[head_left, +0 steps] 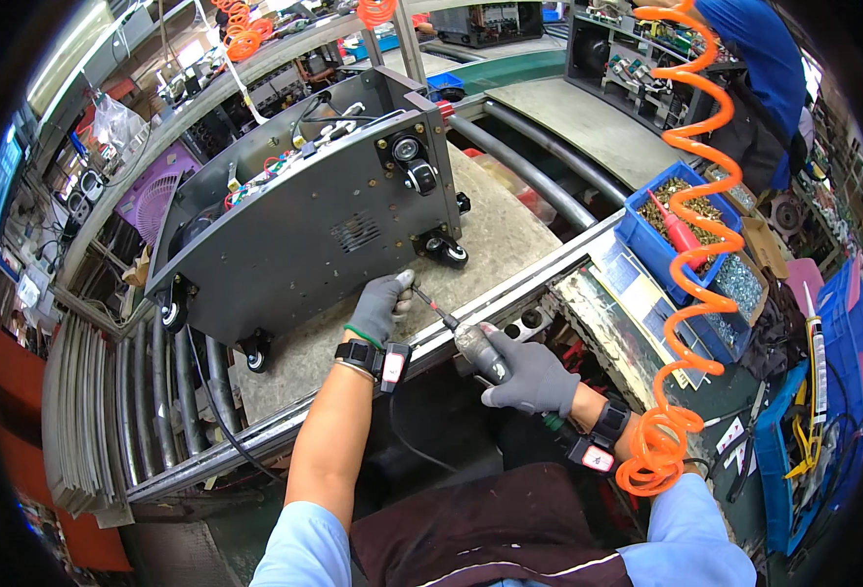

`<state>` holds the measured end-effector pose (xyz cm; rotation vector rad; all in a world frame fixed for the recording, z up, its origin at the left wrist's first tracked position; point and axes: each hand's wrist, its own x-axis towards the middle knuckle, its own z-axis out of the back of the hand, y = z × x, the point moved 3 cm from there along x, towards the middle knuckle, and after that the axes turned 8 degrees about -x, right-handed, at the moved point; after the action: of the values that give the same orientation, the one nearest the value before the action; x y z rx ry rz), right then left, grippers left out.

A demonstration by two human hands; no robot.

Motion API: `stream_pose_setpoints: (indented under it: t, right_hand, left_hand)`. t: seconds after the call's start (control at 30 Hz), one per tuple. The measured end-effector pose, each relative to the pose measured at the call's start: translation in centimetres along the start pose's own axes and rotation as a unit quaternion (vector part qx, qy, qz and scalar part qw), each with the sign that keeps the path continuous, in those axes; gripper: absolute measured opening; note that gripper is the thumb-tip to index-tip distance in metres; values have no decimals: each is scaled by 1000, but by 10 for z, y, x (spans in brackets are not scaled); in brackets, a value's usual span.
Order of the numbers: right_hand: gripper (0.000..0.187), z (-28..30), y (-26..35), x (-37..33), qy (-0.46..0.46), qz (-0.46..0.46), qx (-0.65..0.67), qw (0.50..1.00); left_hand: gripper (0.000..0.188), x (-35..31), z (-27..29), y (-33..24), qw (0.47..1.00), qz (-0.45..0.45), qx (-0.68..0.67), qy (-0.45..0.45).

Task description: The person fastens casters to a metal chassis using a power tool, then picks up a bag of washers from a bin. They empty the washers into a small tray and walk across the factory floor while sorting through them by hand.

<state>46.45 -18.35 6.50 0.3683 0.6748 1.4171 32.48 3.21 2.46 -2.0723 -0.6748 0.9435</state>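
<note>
Right hand [534,377] wrapped round the driver [482,354], bit toward the grey casing [304,240] sitting on the board [509,210]. Left hand [380,308] curled in by the bit; can't tell if it pinches anything. Wrist labels [393,366] white, red-marked, illegible.

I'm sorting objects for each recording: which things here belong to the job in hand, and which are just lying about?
Likely the job:
power screwdriver, held in the right hand
dark grey metal casing beside the left hand
perhaps the blue bin of small metal parts

Seemingly just lying about:
purple fan
clear plastic bag
stack of flat sheets
</note>
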Motion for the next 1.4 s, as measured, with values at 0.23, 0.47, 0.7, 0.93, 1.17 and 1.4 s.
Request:
stream_pose_setpoints:
  t: [0.23, 0.47, 0.7, 0.93, 1.17, 1.4]
  right_hand:
    - [94, -11, -7, 12, -17, -25, -35, 999]
    - [92, -28, -21, 51, -160, 15, 235, 959]
    - [91, -23, -21, 62, -163, -7, 155, 974]
    - [72, -32, -14, 76, -168, 10, 285, 944]
    - [84, -30, -24, 76, -158, 30, 262, 952]
    - [95, -27, -13, 21, -85, 66, 245, 964]
  left_hand:
    - [20, 4, -7, -2, 999, 23, 23, 5]
    - [15, 21, 4, 26, 974, 23, -217, -62]
    - [22, 5, 8, 22, 979, -4, -183, -87]
    - [19, -1, 7, 27, 994, -1, -98, -55]
    - [21, 4, 9, 25, 989, 5, -120, -81]
    - [24, 7, 9, 19, 979, 28, -197, -47]
